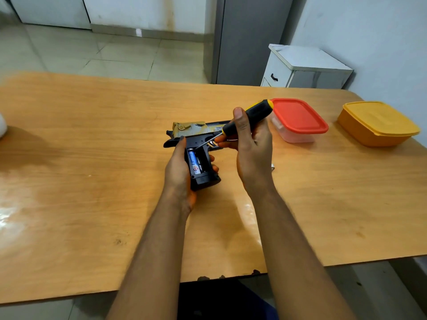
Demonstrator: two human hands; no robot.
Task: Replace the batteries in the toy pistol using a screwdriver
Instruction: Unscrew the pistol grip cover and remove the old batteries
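A black and gold toy pistol (pixel 196 132) is held just above the wooden table (pixel 92 158), its grip toward me. My left hand (pixel 178 172) grips the pistol's grip from the left. The battery compartment is uncovered and a blue battery (pixel 193 161) lies inside it. My right hand (pixel 251 148) holds a screwdriver (pixel 249 117) with a black and yellow handle. Its metal tip reaches the top end of the compartment, by the battery. The pistol's barrel end is hidden behind my right hand.
A clear container with a red lid (pixel 298 120) stands just right of my right hand. An orange lidded container (pixel 377 122) sits near the table's right edge. A small metal piece (pixel 273 167) shows beside my right wrist. A white cabinet (pixel 305 66) stands behind the table.
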